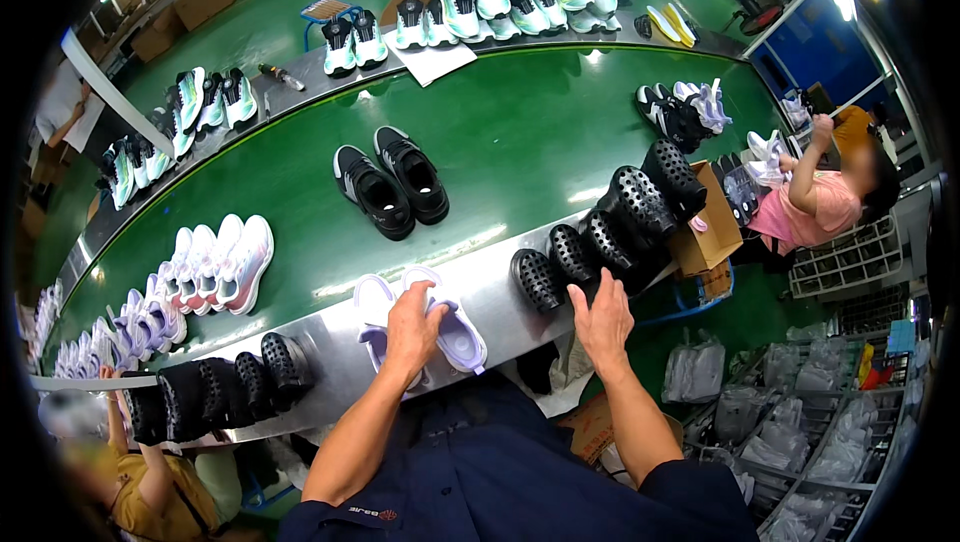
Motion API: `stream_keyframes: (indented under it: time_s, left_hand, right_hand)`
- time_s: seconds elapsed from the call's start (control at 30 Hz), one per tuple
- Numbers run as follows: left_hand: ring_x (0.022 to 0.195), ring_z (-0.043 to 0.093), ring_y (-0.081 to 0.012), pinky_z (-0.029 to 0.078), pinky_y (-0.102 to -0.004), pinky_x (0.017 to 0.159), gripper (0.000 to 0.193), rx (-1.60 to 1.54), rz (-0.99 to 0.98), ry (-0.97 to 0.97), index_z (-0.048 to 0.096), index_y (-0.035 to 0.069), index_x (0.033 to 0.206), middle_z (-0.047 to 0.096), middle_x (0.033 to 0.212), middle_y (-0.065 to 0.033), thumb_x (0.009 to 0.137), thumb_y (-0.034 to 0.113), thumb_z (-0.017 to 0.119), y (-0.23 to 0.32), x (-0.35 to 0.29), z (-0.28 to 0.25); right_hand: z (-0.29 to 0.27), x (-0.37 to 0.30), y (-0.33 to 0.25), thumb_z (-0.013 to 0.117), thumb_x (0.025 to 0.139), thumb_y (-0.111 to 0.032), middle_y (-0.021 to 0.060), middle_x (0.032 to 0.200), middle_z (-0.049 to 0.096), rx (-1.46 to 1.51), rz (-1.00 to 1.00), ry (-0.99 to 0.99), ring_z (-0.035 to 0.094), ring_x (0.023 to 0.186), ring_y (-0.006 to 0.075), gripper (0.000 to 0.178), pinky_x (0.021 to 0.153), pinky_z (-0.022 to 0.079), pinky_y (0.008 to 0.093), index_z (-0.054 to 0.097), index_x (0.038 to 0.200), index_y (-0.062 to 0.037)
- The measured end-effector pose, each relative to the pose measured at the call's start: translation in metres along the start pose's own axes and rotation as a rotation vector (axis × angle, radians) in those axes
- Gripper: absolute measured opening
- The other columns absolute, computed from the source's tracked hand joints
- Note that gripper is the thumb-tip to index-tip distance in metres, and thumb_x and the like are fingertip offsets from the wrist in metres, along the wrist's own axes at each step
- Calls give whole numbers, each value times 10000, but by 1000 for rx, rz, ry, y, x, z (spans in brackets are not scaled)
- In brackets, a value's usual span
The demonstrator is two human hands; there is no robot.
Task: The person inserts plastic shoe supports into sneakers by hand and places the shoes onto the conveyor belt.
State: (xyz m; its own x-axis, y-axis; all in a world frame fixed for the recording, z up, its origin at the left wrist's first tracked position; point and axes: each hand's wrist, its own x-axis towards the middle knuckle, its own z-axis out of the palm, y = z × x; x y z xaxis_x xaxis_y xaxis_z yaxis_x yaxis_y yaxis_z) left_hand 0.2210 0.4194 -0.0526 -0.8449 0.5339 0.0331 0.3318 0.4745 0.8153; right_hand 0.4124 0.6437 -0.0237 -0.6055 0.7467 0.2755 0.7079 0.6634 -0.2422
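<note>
At seven o'clock my left hand (410, 330) lies on the lavender pair (463, 344) on the metal ledge (332, 330); I can't tell whether it's clamped. That pair looks mid-handling. At four, my right hand (603, 325) is spread, empty. Black perforated forms (606, 240) crowd three; a dark pair (418, 180) sits at ten, mint sneakers (490, 2) at twelve.

The table (520, 142) is plain glossy green with a silver-grey metal border (500, 260). On it, the black sneakers (410, 166) have grey toes and small white patches inside. Beyond the black sneakers, far sneakers (459, 8) mix white, mint and black; to their left, low sneakers (246, 267) are white tinged with pink. Nearer the person, a pair of shoes (458, 330) is white and pale lavender. Right of the black sneakers, shoe forms (640, 200) are black, patterned with dot-like holes.
</note>
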Motion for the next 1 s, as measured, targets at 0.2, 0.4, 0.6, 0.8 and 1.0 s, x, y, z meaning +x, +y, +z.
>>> stream_keyframes:
  time_s: [0.2,0.4,0.6,0.8,1.0]
  left_hand:
    - [849,674,-362,517,-410,767,212,-158,-95,-186,732,9,1003,699,916,-218,852,158,739,-27,16,8]
    - [686,570,-103,462,-280,622,173,-361,-333,-276,746,-14,978,674,754,-29,893,132,709,-32,25,7]
    - [724,603,-126,489,-300,665,195,-268,-258,-405,748,-15,987,700,794,-55,901,153,699,-27,36,16]
    - [794,688,-301,543,-377,768,370,-181,166,-347,687,9,1201,704,815,-147,856,131,744,-13,33,39]
    - [898,673,-493,525,-526,820,934,-99,-267,-299,269,73,1548,691,933,-300,758,59,768,8,-25,24]
  right_hand:
    - [19,31,20,624,950,-460,150,964,623,-292,-93,-239,649,913,336,452,715,552,469,605,1041,-17]
    - [-62,-11,-51,662,932,-402,191,913,654,328,-324,-486,650,847,420,385,736,525,501,623,944,-19]
    - [-20,-38,-95,655,937,-351,226,869,677,163,-283,-826,673,798,439,358,715,527,529,633,898,4]
    - [55,-50,-121,675,924,-301,228,939,679,116,-217,-519,673,851,428,316,731,532,518,627,961,9]
    - [56,-42,-69,714,871,-226,270,1024,659,381,-238,-504,643,974,456,391,823,501,523,570,1130,30]
